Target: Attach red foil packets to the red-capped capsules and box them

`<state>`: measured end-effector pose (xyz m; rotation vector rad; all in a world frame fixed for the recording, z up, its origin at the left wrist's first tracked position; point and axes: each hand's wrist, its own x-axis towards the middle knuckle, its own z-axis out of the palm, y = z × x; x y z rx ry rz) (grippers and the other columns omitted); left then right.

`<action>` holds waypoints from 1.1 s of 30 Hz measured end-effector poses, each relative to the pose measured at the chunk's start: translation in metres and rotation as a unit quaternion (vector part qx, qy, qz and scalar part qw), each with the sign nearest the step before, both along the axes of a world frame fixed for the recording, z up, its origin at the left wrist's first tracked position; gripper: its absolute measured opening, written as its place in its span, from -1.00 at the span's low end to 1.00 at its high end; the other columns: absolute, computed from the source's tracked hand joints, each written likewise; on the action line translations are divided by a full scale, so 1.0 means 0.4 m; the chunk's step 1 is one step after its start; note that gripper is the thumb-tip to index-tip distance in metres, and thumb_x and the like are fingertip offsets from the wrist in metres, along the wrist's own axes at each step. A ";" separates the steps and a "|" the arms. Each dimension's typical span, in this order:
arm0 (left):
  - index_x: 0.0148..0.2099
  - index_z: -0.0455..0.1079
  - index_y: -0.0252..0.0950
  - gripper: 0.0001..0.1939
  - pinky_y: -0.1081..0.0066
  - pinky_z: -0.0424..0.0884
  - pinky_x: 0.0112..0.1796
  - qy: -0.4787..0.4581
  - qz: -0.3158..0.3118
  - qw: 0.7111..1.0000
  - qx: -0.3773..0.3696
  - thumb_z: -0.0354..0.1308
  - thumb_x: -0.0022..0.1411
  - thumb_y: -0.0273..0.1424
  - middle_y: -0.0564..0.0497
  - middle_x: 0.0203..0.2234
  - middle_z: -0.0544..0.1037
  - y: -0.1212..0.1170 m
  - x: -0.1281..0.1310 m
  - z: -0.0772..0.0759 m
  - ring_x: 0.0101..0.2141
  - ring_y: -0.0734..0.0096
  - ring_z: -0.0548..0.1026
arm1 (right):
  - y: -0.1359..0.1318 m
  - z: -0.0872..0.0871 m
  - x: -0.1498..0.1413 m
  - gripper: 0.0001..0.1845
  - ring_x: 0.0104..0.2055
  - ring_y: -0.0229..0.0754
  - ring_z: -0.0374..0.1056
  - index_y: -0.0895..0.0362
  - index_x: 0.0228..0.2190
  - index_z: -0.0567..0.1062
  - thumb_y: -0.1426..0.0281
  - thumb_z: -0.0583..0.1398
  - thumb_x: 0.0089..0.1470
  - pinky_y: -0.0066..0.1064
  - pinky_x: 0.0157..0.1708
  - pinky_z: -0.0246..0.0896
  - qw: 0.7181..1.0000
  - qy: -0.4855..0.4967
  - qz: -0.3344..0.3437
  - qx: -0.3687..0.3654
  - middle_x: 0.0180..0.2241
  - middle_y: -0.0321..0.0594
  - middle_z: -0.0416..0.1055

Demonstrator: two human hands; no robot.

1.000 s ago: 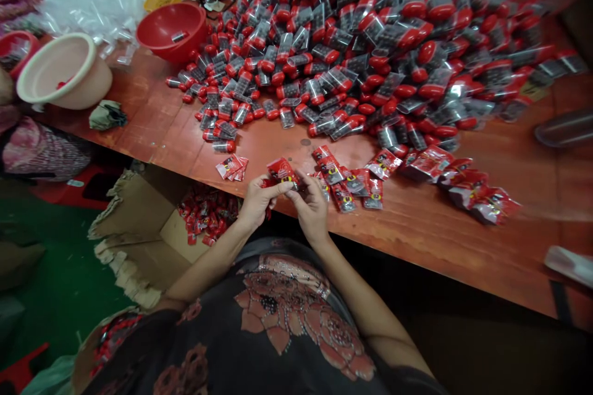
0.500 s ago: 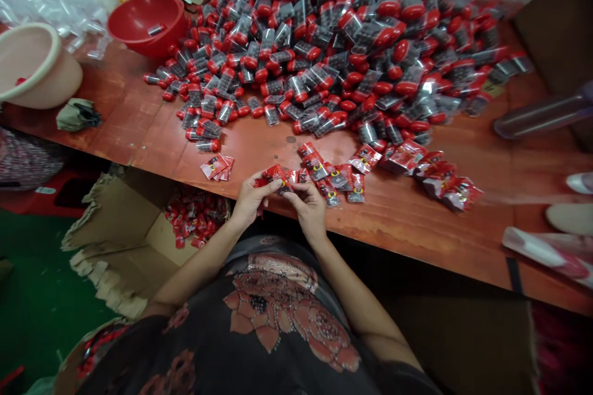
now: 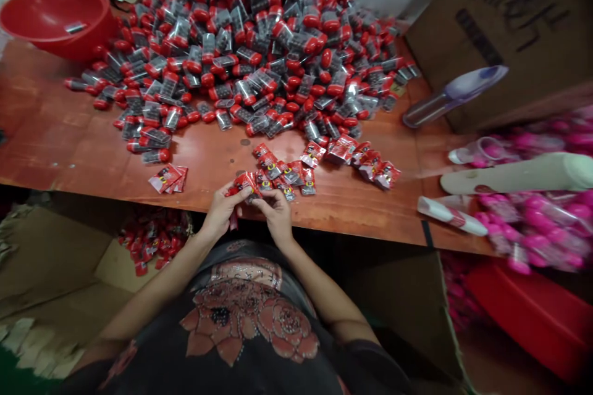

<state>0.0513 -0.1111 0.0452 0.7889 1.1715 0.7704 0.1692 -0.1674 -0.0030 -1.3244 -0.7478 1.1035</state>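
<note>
Red and glossy, the packet [image 3: 244,181] sits between two hands just over the near edge of the table [image 3: 352,210]. The left hand [image 3: 220,213] is closed on its left side, thumb laid across the face and fingers curled beneath. The right hand [image 3: 278,216] is nearly shut too — thumb and forefinger pinching the near right corner, the other fingers loosely bent. What the fingertips do underneath is hidden. A reddish strip hangs below the left hand; I cannot tell what it belongs to.

To handle this well, I would let the left thumb do the steadying, pressing only enough to stop the packet twisting, and leave the fine work to the right fingertips. The film looks thin and slippery, so a hard tug could crease or split it; small, even pressure along the edge seems safer. Loose packets [image 3: 293,173] lie just beyond the right hand, so elbow and wrist should stay low — a wide sweep might scatter them.
</note>
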 end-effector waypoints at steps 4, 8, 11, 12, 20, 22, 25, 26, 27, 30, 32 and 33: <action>-0.19 0.47 -0.35 -0.58 0.60 0.04 -0.80 0.050 0.036 0.998 -0.001 0.39 -0.09 -0.23 0.13 -0.61 0.48 0.022 -0.003 -0.006 -0.79 0.70 0.21 | -0.005 0.004 0.100 -0.58 -0.18 -0.17 0.39 0.06 -0.11 0.45 0.19 0.31 -0.02 -0.26 -0.14 0.38 0.967 -0.251 -0.018 0.044 -0.18 -0.19 0.39; -0.29 0.48 -0.38 -0.59 0.61 0.06 -0.79 0.067 0.067 0.995 0.015 0.44 -0.19 -0.28 0.10 -0.61 0.49 0.064 -0.005 -0.012 -0.76 0.68 0.25 | 0.016 0.020 0.221 -0.50 0.11 0.03 0.20 0.07 -0.03 0.43 0.13 0.27 0.03 -0.01 0.12 0.15 0.860 -0.500 -0.090 0.056 0.01 -0.02 0.26; -0.26 0.49 -0.40 -0.57 0.60 0.06 -0.78 0.071 0.037 0.997 0.013 0.45 -0.23 -0.33 0.10 -0.65 0.47 0.088 0.008 -0.021 -0.76 0.66 0.24 | 0.035 0.023 0.239 -0.41 0.11 0.10 0.17 0.07 0.05 0.39 0.05 0.23 0.04 0.06 0.10 0.12 0.823 -0.564 -0.065 0.019 0.04 0.02 0.25; -0.22 0.49 -0.40 -0.55 0.60 0.05 -0.78 0.076 0.026 0.997 0.015 0.45 -0.23 -0.35 0.11 -0.66 0.46 0.094 0.012 -0.025 -0.76 0.65 0.24 | 0.038 0.022 0.230 -0.38 0.10 0.12 0.16 0.05 0.07 0.37 0.04 0.23 0.03 0.08 0.08 0.12 0.818 -0.573 -0.053 0.007 0.06 0.03 0.25; -0.08 0.49 -0.37 -0.45 0.58 0.15 -0.71 0.140 -0.031 0.988 0.048 0.45 -0.21 -0.41 0.06 -0.60 0.52 0.131 -0.016 -0.039 -0.73 0.61 0.29 | 0.051 0.002 0.106 -0.29 0.21 0.28 -0.01 -0.05 0.13 0.32 -0.03 0.22 -0.02 0.22 0.06 0.02 0.811 -0.585 -0.003 -0.019 0.18 0.00 0.18; -0.11 0.51 -0.35 -0.47 0.58 0.20 -0.66 0.146 -0.032 0.987 0.055 0.45 -0.23 -0.44 0.02 -0.52 0.56 0.132 -0.033 -0.036 -0.67 0.59 0.34 | 0.058 0.001 0.086 -0.27 0.27 0.30 -0.08 -0.07 0.17 0.27 -0.02 0.22 -0.01 0.24 0.08 0.00 0.807 -0.590 0.025 -0.004 0.23 -0.02 0.14; -0.09 0.51 -0.32 -0.47 0.58 0.19 -0.66 0.151 -0.027 0.986 0.064 0.44 -0.21 -0.43 -0.01 -0.42 0.58 0.128 -0.056 -0.035 -0.63 0.55 0.39 | 0.071 0.001 0.066 -0.28 0.29 0.31 -0.10 -0.10 0.19 0.24 0.00 0.20 0.03 0.23 0.05 0.05 0.800 -0.597 0.064 0.012 0.26 -0.06 0.10; -0.07 0.50 -0.31 -0.46 0.58 0.16 -0.68 0.152 -0.023 0.986 0.067 0.43 -0.19 -0.41 -0.02 -0.40 0.58 0.127 -0.063 -0.037 -0.62 0.54 0.39 | 0.076 0.000 0.062 -0.30 0.28 0.31 -0.09 -0.11 0.19 0.25 0.01 0.19 0.04 0.22 0.04 0.07 0.798 -0.598 0.069 0.017 0.26 -0.07 0.11; -0.05 0.50 -0.31 -0.46 0.59 0.14 -0.69 0.150 -0.020 0.986 0.069 0.42 -0.17 -0.39 -0.02 -0.38 0.58 0.126 -0.069 -0.039 -0.61 0.54 0.40 | 0.082 -0.003 0.059 -0.32 0.27 0.30 -0.07 -0.11 0.18 0.27 0.03 0.19 0.05 0.21 0.04 0.08 0.797 -0.599 0.067 0.024 0.25 -0.09 0.13; -0.03 0.48 -0.30 -0.49 0.60 0.07 -0.73 0.121 -0.008 0.991 0.050 0.38 -0.08 -0.33 -0.03 -0.37 0.57 0.125 -0.077 -0.043 -0.62 0.56 0.39 | 0.104 -0.016 0.054 -0.41 0.21 0.20 0.05 -0.07 0.12 0.36 0.09 0.21 0.05 0.13 0.08 0.09 0.803 -0.590 0.048 0.073 0.19 -0.09 0.22; 0.00 0.45 -0.30 -0.50 0.60 0.05 -0.74 0.088 0.002 0.996 0.016 0.35 -0.03 -0.31 -0.02 -0.40 0.57 0.125 -0.074 -0.043 -0.65 0.57 0.38 | 0.119 -0.024 0.047 -0.46 0.15 0.10 0.15 -0.03 0.08 0.40 0.15 0.21 0.07 0.05 0.10 0.11 0.810 -0.575 0.037 0.107 0.15 -0.07 0.26; 0.02 0.43 -0.29 -0.50 0.60 0.04 -0.75 0.069 0.005 0.998 -0.003 0.33 0.00 -0.30 -0.02 -0.41 0.57 0.125 -0.071 -0.041 -0.66 0.56 0.38 | 0.126 -0.027 0.043 -0.49 0.12 0.06 0.19 0.00 0.08 0.41 0.18 0.21 0.08 0.01 0.10 0.12 0.815 -0.567 0.033 0.118 0.13 -0.05 0.28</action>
